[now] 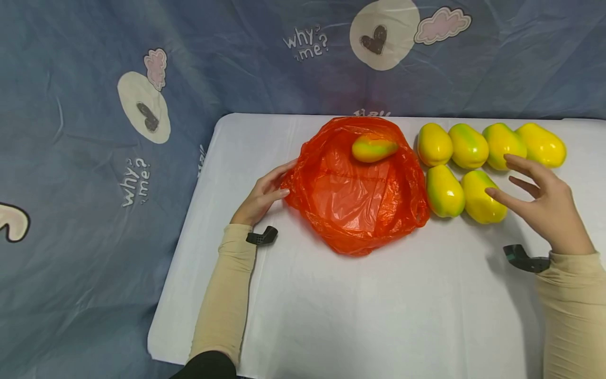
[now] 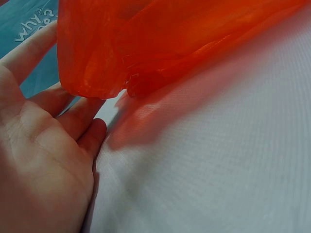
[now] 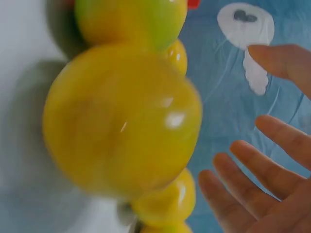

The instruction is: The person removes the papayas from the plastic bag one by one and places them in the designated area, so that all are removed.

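A red plastic bag point(image 1: 352, 210) lies spread with its mouth up in the head view, one yellow-green mango point(image 1: 374, 149) inside at its far side. At the bag's left rim my left hand point(image 1: 259, 199) touches the plastic with fingers loosely extended; the left wrist view shows its palm beside the hanging red film. My right hand point(image 1: 544, 202) is held in the air, fingers spread with nothing between them. Nearest to it is the right mango point(image 1: 484, 197) of the front pair, which looms large in the right wrist view.
Right of the bag, another front mango point(image 1: 445, 191) sits close to the rim. Behind it runs a back row of several glossy mangoes point(image 1: 468, 146). All rest on a white-covered table point(image 1: 360, 316), with a blue patterned cloth point(image 1: 265, 63) hanging behind and to the left.
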{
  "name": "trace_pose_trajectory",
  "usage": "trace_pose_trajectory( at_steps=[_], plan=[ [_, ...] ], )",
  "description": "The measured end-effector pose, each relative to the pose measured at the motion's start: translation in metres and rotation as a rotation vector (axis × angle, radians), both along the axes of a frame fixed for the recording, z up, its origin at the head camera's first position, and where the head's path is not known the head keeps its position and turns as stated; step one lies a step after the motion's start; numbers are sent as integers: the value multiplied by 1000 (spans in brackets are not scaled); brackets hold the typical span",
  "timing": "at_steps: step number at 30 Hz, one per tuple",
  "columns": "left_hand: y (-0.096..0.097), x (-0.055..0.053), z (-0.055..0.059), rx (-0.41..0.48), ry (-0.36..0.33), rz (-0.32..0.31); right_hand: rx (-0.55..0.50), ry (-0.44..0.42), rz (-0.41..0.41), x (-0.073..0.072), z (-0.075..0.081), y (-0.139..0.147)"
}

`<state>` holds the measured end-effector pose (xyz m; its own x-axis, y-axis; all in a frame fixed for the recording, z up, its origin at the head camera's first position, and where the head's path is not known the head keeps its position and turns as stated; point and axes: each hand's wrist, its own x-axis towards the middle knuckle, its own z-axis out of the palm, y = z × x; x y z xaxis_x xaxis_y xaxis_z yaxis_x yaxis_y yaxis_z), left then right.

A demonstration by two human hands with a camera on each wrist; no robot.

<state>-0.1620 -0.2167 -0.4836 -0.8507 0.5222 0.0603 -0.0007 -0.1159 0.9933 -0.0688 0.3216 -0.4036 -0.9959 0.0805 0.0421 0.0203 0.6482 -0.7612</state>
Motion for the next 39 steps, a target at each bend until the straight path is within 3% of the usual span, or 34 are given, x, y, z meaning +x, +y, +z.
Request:
trace_pose_trajectory(
  at_steps=[4, 10, 29, 39],
  plan=[
    [0, -1, -1, 6, -4, -1, -52, 84, 6, -5, 9, -13],
    [0, -1, -1, 7, -12, -1, -159, 173, 112, -16, 22, -37],
    [0, -2, 1, 10, -12, -16, -98, 7, 312, -55, 41, -107],
    [-1, -2, -1, 14, -18, -15, 46, -14, 485, -83, 31, -139]
  ],
)
